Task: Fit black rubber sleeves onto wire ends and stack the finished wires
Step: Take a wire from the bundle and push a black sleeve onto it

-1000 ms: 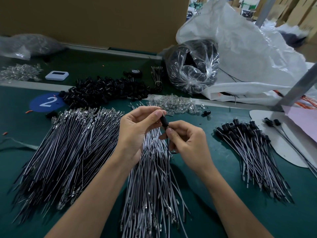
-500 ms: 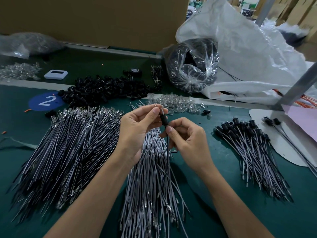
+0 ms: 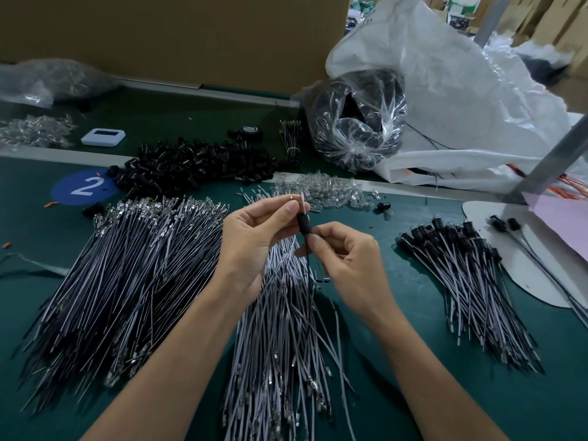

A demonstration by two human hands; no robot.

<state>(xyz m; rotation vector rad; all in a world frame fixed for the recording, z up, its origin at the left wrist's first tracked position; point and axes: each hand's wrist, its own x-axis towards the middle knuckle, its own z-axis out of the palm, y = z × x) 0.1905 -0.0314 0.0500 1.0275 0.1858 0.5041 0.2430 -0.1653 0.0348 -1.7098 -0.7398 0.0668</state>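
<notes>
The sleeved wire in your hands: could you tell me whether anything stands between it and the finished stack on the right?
Nothing visible does. The left hand and right hand pinch the sleeved wire, and only bare green mat shows between the right hand and the finished stack.

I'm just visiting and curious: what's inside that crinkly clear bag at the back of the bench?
Black items fill the clear bag. The crinkles and glare in the plastic hide what they actually are, and whatever lies deeper inside is covered.
</notes>
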